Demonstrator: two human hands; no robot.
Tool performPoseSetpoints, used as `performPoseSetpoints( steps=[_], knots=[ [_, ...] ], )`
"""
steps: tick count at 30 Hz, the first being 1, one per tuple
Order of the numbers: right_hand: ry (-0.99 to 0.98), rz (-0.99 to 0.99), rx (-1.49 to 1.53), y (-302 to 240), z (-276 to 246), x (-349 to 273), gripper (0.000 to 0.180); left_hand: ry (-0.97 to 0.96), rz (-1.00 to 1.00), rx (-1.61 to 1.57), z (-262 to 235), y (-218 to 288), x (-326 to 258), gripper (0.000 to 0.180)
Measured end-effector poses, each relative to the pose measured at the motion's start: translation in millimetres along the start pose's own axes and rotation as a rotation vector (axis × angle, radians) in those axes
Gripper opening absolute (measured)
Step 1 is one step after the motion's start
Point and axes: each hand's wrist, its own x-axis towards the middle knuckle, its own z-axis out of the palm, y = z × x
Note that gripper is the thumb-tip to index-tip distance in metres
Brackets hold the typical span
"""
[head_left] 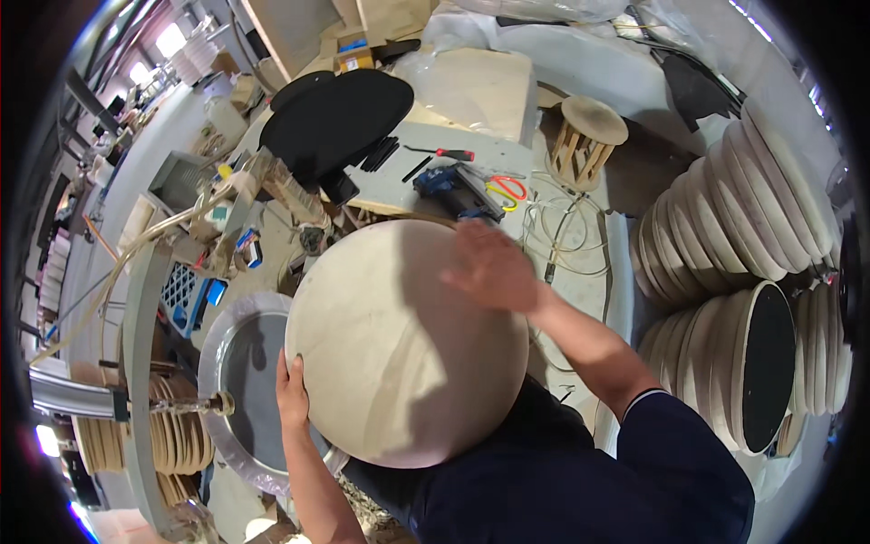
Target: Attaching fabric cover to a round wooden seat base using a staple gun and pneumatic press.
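A large round seat cushion covered in beige fabric is tilted up before my body. My left hand grips its left edge, thumb on the fabric face and the other fingers partly hidden at the rim. Over the upper right of the cushion my right hand lies flat with fingers stretched out, a little blurred; whether it presses or just hovers I cannot tell. Beyond the cushion, on the worktable, lie a blue staple gun, red-and-yellow scissors and a red-handled screwdriver.
Stacked round cushions stand at the right, one with a black underside. Black round panels lie at the far left of the table. A small wooden stool stands beyond a coiled hose. A plastic-wrapped ring is at left.
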Motion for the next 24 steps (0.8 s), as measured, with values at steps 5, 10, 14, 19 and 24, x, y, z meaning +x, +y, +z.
performPoseSetpoints(
  steps=[5, 10, 14, 19, 24],
  knots=[
    [0.266, 0.486, 0.553, 76, 35, -31, 0.063, 0.009, -0.021, 0.010, 9, 1, 10, 0.067],
    [-0.027, 0.645, 0.660, 22, 56, -47, 0.091, 0.052, -0.013, 0.092, -21, -26, 23, 0.052],
    [0.096, 0.746, 0.809, 7, 53, -49, 0.097, 0.176, -0.285, 0.162, 51, 81, -53, 0.073],
    [0.197, 0.826, 1.139, 1, 41, -89, 0.101, 0.024, -0.136, 0.191, 65, 89, -19, 0.074],
    [0.258, 0.974, 1.105, 12, 47, -110, 0.097, -0.012, -0.072, 0.173, 51, 89, 17, 0.073]
  ],
)
